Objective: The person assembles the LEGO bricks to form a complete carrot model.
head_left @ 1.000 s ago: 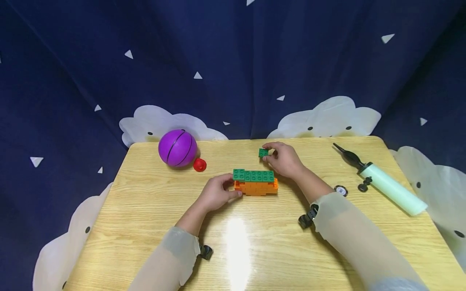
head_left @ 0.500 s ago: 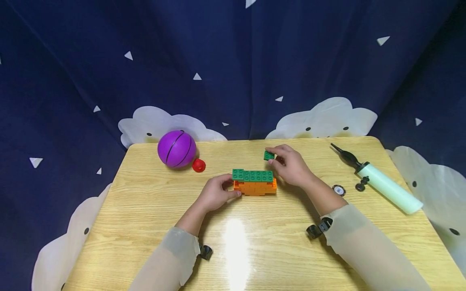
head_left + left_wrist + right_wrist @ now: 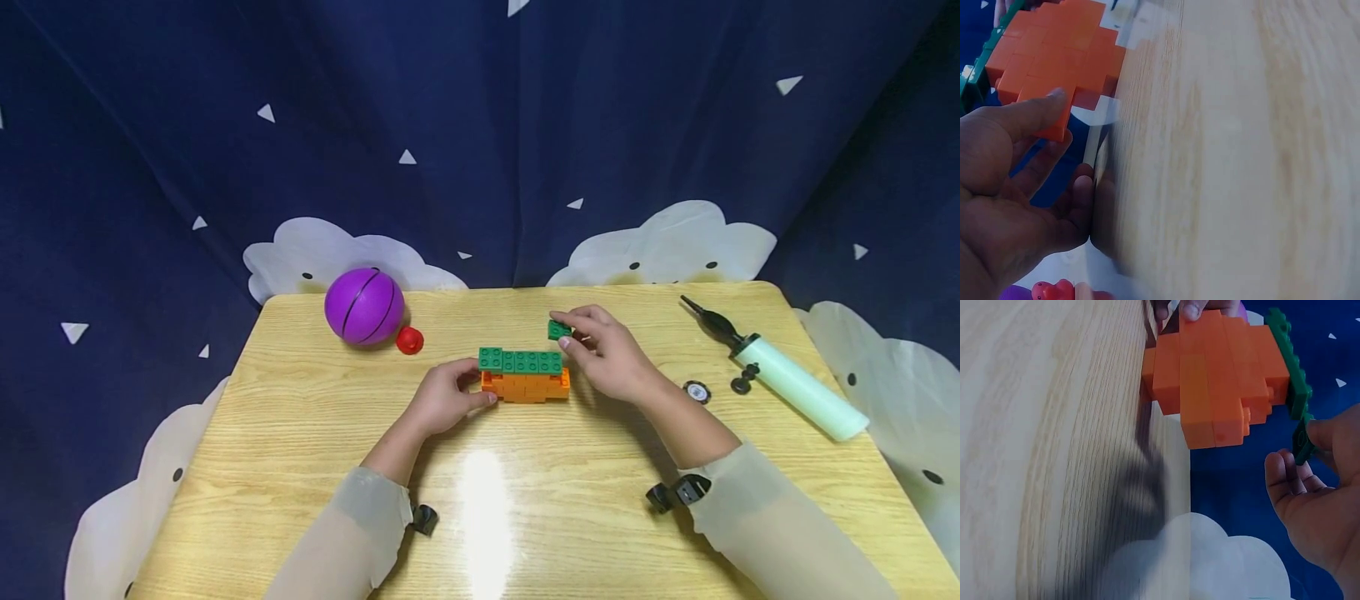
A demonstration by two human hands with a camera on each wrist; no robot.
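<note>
A stepped block of orange toy bricks (image 3: 525,388) stands on the table, topped by a row of green bricks (image 3: 521,362). My left hand (image 3: 442,398) grips its left end, the thumb (image 3: 1038,114) lying along the orange side in the left wrist view. Between the thumb and fingers of my right hand (image 3: 611,362) is a small green brick (image 3: 557,330), raised just behind the right end of the green row. In the right wrist view this small brick (image 3: 1301,442) appears tilted close to the end of the row; its far part is hidden by the thumb.
A purple ball (image 3: 364,306) and a small red toy (image 3: 410,340) sit at the back left of the table (image 3: 315,483). To the right lie a hand pump (image 3: 798,387) with a pale green barrel, a small black knobbed piece (image 3: 745,379) and a round black-and-white disc (image 3: 697,392).
My right hand has moved right and toward me with the small green brick, which came nearer the green row's right end. The left hand keeps its grip on the orange block.
</note>
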